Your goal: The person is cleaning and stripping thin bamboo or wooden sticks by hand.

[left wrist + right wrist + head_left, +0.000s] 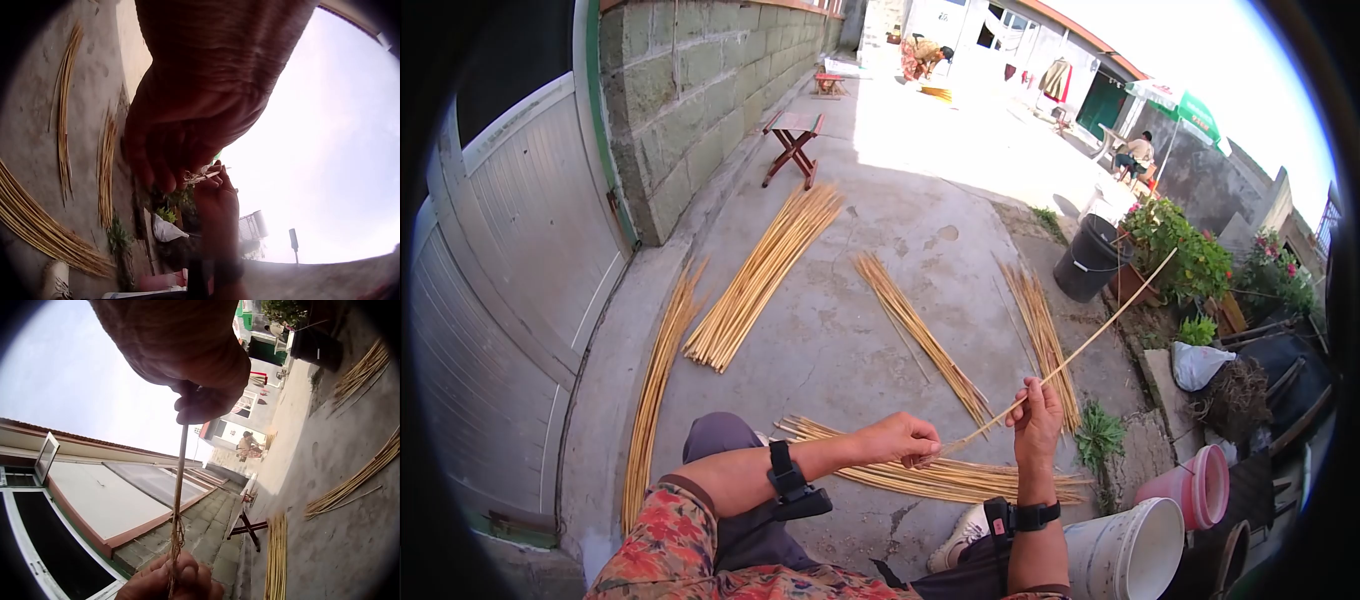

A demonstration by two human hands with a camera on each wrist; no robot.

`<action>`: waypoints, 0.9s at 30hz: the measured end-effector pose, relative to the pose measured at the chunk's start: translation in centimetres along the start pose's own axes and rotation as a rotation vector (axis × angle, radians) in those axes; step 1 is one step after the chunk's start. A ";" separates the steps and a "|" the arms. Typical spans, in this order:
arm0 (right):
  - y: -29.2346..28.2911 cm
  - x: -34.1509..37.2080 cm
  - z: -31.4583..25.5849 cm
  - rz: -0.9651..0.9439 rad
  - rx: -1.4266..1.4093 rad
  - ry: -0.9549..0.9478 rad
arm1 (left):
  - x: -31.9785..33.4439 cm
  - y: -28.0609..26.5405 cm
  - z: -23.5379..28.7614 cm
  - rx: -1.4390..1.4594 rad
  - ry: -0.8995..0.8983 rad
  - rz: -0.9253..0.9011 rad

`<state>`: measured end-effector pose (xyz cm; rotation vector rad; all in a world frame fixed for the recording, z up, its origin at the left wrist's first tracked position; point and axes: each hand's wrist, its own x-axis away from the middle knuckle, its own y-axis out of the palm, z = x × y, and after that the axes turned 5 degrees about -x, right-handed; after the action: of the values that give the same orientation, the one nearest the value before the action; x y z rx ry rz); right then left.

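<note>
My right hand (1037,412) grips a long thin stalk (1105,326) that slants up to the right. The stalk's lower, frayed end is pinched by my left hand (897,438), lower and to the left. In the right wrist view the stalk (180,469) runs from the right hand (203,394) down to the left hand (172,578), with fine shreds near its end. The left wrist view has the left hand (187,125) close by, its fingers bent. Just beneath the hands, a bundle of stalks (960,482) lies crosswise on the ground.
More stalk bundles lie on the concrete (765,270), (925,335). A folding stool (792,150) stands beyond. At right are a black bucket (1090,262), potted plants (1185,250), a white bucket (1135,555) and a pink bucket (1200,487). Two people are farther off.
</note>
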<state>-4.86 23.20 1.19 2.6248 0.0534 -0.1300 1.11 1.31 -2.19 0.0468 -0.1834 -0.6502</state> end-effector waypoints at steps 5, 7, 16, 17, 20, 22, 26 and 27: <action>-0.3 -0.1 0.0 0.006 -0.018 0.001 | 0.1 -0.3 0.1 -0.001 0.019 0.061; -0.2 0.0 -0.1 0.007 -0.016 0.002 | 0.2 -0.3 0.3 -0.005 0.003 0.077; -0.3 0.0 0.0 -0.001 -0.043 -0.002 | 0.2 -0.2 0.6 -0.078 0.016 0.057; -0.3 0.0 -0.1 -0.003 -0.038 0.002 | 0.2 -0.2 0.6 -0.070 0.011 0.048; -0.3 0.0 0.0 -0.003 -0.029 0.002 | 0.3 -0.2 0.5 -0.063 0.012 0.030; -0.3 0.0 -0.1 -0.002 -0.026 -0.005 | 0.2 -0.2 0.5 -0.067 0.022 0.021; -0.1 -0.1 -0.2 -0.011 -0.003 -0.007 | 0.2 -0.3 0.3 -0.011 -0.003 0.024; -0.1 0.0 -0.1 -0.006 -0.014 -0.005 | 0.3 -0.2 0.3 -0.008 -0.013 0.027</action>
<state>-4.86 23.35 1.27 2.6100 0.0601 -0.1372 1.14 1.00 -1.84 0.0322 -0.1931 -0.6248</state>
